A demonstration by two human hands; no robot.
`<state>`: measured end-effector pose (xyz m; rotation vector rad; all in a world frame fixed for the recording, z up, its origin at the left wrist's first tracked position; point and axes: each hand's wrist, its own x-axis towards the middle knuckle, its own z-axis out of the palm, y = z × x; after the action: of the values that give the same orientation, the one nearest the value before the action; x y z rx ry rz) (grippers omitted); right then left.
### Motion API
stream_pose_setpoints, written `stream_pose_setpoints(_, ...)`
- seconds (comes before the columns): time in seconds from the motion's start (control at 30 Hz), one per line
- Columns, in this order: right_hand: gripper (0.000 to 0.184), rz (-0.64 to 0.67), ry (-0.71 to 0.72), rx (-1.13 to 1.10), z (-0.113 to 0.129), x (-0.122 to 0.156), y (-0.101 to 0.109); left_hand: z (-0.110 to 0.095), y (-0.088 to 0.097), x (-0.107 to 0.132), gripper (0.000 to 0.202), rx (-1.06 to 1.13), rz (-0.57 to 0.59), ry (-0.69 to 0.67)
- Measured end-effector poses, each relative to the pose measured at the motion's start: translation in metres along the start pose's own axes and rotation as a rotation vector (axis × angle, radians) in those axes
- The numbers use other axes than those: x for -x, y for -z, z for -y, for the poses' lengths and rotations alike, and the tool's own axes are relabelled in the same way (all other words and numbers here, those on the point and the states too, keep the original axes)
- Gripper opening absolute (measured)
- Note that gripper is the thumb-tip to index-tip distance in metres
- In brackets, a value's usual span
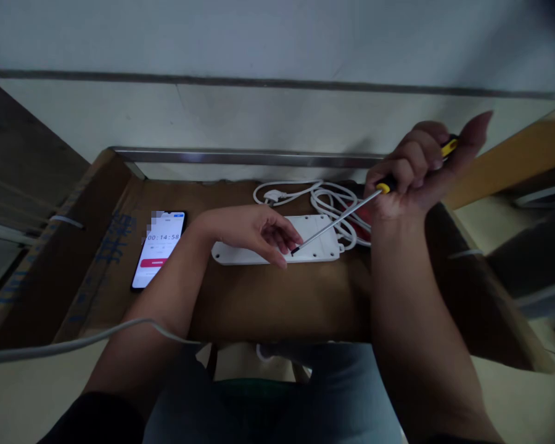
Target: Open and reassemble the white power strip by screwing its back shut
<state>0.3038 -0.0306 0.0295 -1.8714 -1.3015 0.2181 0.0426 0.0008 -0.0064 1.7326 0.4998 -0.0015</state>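
Okay, on my feed the left hand (254, 233) lies across a white power strip (234, 254), with its fingers (282, 243) loosely apart and curled down onto the strip's face, not clamped on anything. The right hand (409, 176) is raised at the far right of the strip, its fingers (398, 161) wrapped tight around the yellow-and-black handle of a screwdriver (346, 214). The long steel shaft slants down across the strip, and its tip sits on the face just beside the left fingertips. From here I cannot tell whether the tip is seated in a screw recess.

The power strip lies flat on a brown cardboard box (277, 302), with its white cable (333, 206) coiled in loose loops just behind it and a white plug (272, 196) at the end of the cable. Something red (363, 225), too hidden to name, shows under the coil. Left of the strip, a smartphone (158, 250) lies at a slant on the cardboard, its screen showing a timer at 00:14:58. A grey cable (74, 336) crosses the lower left.
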Motion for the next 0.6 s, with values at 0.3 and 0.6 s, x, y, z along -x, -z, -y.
stream_pose_setpoints(0.3, 0.089, -0.058, 0.076, 0.746, -0.001, -0.007, -0.015, -0.003, -0.002, -0.004, 0.031, -0.079, -0.006, 0.011)
stream_pose_setpoints(0.6, 0.056, -0.173, 0.273, 0.887, -0.015, -0.012, -0.007, -0.003, 0.0, -0.004, 0.031, -0.247, -0.054, 0.02)
